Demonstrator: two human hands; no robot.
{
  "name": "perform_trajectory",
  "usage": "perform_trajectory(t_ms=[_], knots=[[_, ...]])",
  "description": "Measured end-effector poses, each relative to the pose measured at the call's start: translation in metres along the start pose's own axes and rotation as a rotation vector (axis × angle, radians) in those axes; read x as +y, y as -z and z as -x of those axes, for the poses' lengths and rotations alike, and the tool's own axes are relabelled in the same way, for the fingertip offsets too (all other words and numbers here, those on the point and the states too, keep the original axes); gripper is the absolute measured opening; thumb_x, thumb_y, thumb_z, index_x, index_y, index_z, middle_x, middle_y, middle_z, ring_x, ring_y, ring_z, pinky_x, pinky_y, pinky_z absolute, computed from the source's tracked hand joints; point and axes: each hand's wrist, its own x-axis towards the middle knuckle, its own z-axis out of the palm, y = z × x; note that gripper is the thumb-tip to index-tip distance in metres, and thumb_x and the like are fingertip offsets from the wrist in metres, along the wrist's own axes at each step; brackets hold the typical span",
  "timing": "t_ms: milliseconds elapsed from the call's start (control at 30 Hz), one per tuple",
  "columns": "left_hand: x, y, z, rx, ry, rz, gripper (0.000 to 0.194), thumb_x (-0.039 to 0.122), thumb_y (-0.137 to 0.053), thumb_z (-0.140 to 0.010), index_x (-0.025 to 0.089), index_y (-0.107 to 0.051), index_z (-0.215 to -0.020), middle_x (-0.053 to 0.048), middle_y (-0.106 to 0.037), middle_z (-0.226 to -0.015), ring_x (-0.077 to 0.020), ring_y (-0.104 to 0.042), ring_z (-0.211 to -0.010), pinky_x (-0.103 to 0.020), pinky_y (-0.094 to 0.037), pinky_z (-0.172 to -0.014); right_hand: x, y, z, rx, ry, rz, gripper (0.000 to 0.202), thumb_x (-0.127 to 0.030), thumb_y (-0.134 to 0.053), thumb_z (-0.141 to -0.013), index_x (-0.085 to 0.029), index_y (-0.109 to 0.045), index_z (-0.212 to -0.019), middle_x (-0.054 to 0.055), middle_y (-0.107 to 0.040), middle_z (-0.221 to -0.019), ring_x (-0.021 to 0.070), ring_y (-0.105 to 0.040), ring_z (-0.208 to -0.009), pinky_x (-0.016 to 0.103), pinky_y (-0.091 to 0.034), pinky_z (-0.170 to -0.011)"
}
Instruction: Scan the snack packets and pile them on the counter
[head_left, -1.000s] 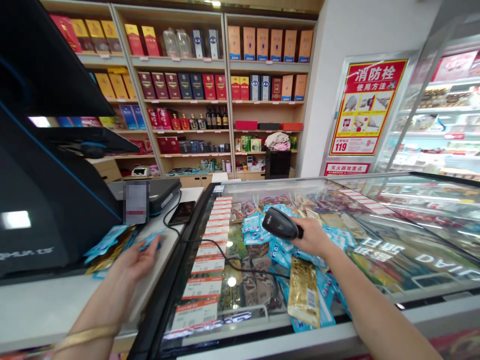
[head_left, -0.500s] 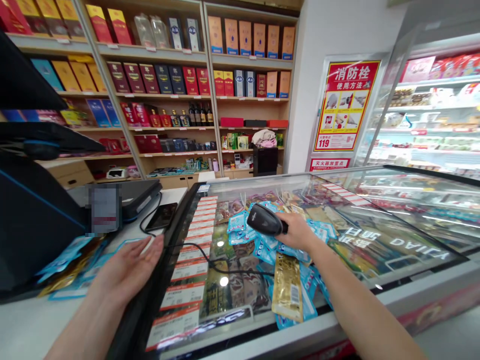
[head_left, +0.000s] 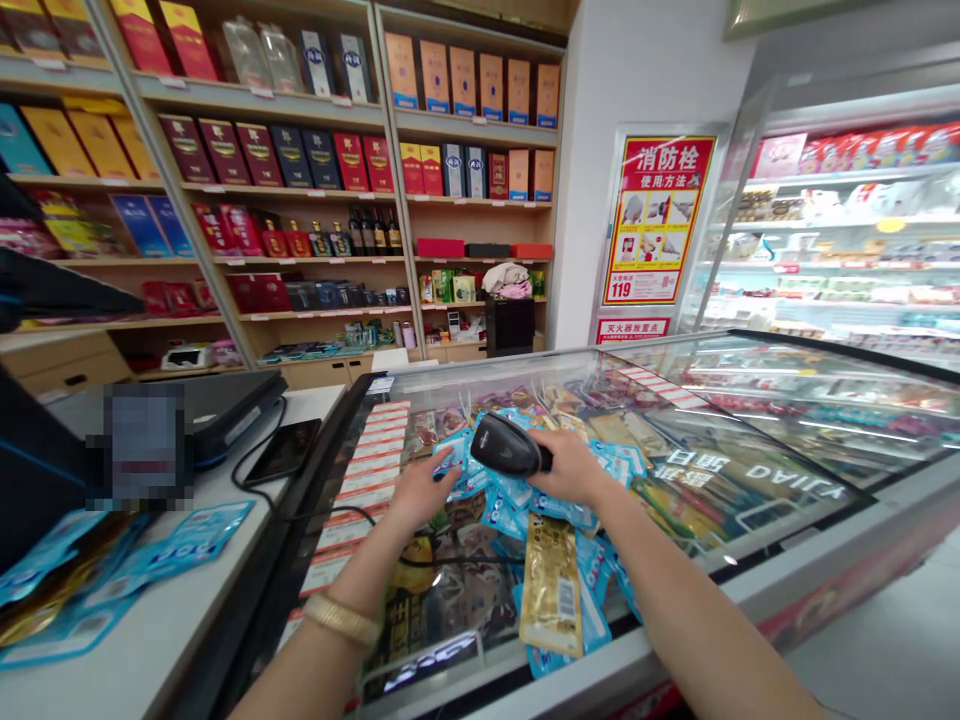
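Observation:
My right hand (head_left: 570,466) grips a black barcode scanner (head_left: 507,446) by its handle, above a pile of blue snack packets (head_left: 506,505) on the glass freezer lid (head_left: 457,590). My left hand (head_left: 427,490) reaches to the pile's left edge with fingers apart, touching or nearly touching a blue packet there; its fingertips are partly hard to make out. A gold packet (head_left: 553,590) lies on top of blue ones at the near side of the pile. The scanner's black cable (head_left: 450,562) runs across the glass towards the counter.
On the white counter (head_left: 187,600) at left lie more blue packets (head_left: 180,545) and gold ones, a phone (head_left: 283,450) and a checkout machine (head_left: 37,440). Price labels (head_left: 367,470) line the glass. Shelves of boxes (head_left: 300,155) stand behind; a lit fridge (head_left: 847,220) is at right.
My left hand has moved right, from over the counter's edge to the packet pile. My right hand keeps the scanner over the pile. The view has turned slightly right.

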Motion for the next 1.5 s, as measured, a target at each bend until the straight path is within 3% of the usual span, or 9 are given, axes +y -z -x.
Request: perform_trajectory(t_ms=[100,233,400,533,633,767,900,1133,1500], knots=[[0.0,-0.004,0.001,0.025,-0.003,-0.054,0.032,0.036,-0.069,-0.068,0.023,-0.077,-0.096,-0.015,-0.075,-0.093,-0.0354,-0.065,-0.104,-0.045,-0.045,-0.092,0.0,0.001,0.0,-0.003,0.002,-0.012,0.017,-0.022,-0.064,-0.07,-0.022,-0.064,-0.087,0.002,-0.07,-0.081,0.018,-0.064,-0.073,0.024,-0.042,-0.066],[-0.002,-0.003,0.004,0.039,0.022,-0.067,0.031,0.039,-0.065,-0.072,0.021,-0.077,-0.094,-0.014,-0.075,-0.092,-0.0328,-0.067,-0.1,-0.039,-0.047,-0.085,0.0,0.002,-0.001,-0.01,0.004,0.005,0.017,-0.023,-0.064,-0.07,-0.022,-0.064,-0.087,0.002,-0.07,-0.08,0.0192,-0.065,-0.075,0.024,-0.043,-0.067],[-0.005,0.0,0.004,0.118,0.127,-0.035,0.032,0.048,-0.068,-0.066,0.022,-0.076,-0.083,-0.006,-0.071,-0.067,-0.0296,-0.069,-0.08,-0.035,-0.048,-0.069,0.0,0.003,0.0,-0.014,0.003,0.027,0.014,-0.026,-0.065,-0.071,-0.022,-0.064,-0.085,0.002,-0.07,-0.078,0.0189,-0.065,-0.073,0.024,-0.041,-0.064],[-0.007,0.001,0.003,0.217,0.155,0.06,0.02,0.038,-0.071,-0.061,0.022,-0.069,-0.071,-0.005,-0.07,-0.067,-0.0269,-0.068,-0.077,-0.034,-0.049,-0.069,0.001,0.003,0.0,-0.008,0.01,0.018,0.016,-0.026,-0.065,-0.072,-0.022,-0.064,-0.087,0.003,-0.071,-0.08,0.0188,-0.066,-0.074,0.024,-0.042,-0.065],[-0.007,0.001,0.004,0.273,0.176,0.268,0.019,0.031,-0.071,-0.058,0.021,-0.062,-0.072,-0.005,-0.07,-0.073,-0.0237,-0.068,-0.076,-0.033,-0.051,-0.069,0.0,0.002,0.0,-0.013,0.008,0.016,0.014,-0.026,-0.065,-0.072,-0.022,-0.064,-0.085,0.002,-0.07,-0.078,0.0186,-0.066,-0.073,0.024,-0.041,-0.064],[-0.003,0.005,0.005,0.313,0.227,0.687,0.039,0.023,-0.075,-0.05,0.02,-0.054,-0.083,-0.002,-0.068,-0.073,-0.0179,-0.066,-0.066,-0.03,-0.051,-0.064,-0.002,0.003,0.001,-0.02,0.015,0.001,0.015,-0.025,-0.065,-0.071,-0.022,-0.065,-0.086,0.002,-0.07,-0.077,0.0185,-0.066,-0.073,0.024,-0.04,-0.064],[-0.001,0.016,0.005,0.362,0.239,0.87,0.043,0.023,-0.076,-0.05,0.019,-0.054,-0.087,-0.001,-0.067,-0.072,-0.0148,-0.064,-0.062,-0.028,-0.051,-0.062,-0.007,0.006,0.0,-0.052,0.017,-0.002,0.015,-0.026,-0.065,-0.072,-0.023,-0.066,-0.088,0.002,-0.071,-0.079,0.0182,-0.066,-0.074,0.023,-0.04,-0.066],[0.003,0.03,0.005,0.408,0.239,0.861,0.038,0.022,-0.074,-0.054,0.018,-0.058,-0.088,-0.001,-0.069,-0.073,-0.0133,-0.062,-0.06,-0.026,-0.051,-0.061,-0.014,0.006,0.0,-0.158,-0.028,0.089,0.013,-0.025,-0.066,-0.07,-0.024,-0.065,-0.083,0.001,-0.071,-0.078,0.019,-0.065,-0.075,0.024,-0.038,-0.065],[0.012,0.03,0.007,0.431,0.225,0.882,0.038,0.022,-0.074,-0.049,0.018,-0.058,-0.084,0.002,-0.066,-0.065,-0.0129,-0.06,-0.056,-0.026,-0.048,-0.057,-0.018,0.007,-0.001,-0.227,-0.045,0.142,0.018,-0.025,-0.064,-0.072,-0.024,-0.068,-0.09,0.002,-0.072,-0.082,0.0198,-0.066,-0.079,0.024,-0.036,-0.066]])
